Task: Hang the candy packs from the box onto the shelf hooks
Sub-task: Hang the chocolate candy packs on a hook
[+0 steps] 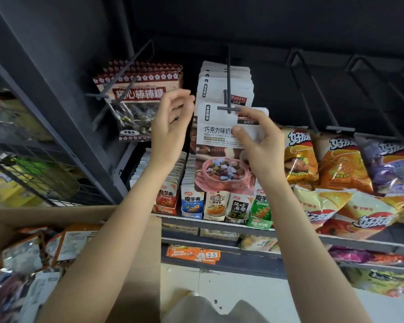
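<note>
Right hand (258, 145) pinches candy pack (222, 159) at hook (228, 99) tip, before the hung stack (224, 82). Left hand (170, 127) loosely curled, empty, just beside. Hole possibly not threaded, view blurred; released early, pack drops onto snack boxes (210, 206). Box (126, 229) lower left.

The right hand (260, 145) pinches a white chocolate candy pack (222, 159) at its top right corner, its top edge at the tip of a dark shelf hook (229, 89). The left hand (170, 127) hovers beside the pack, fingers loosely curled. A cardboard box (140, 241) of packs sits lower left.
</note>
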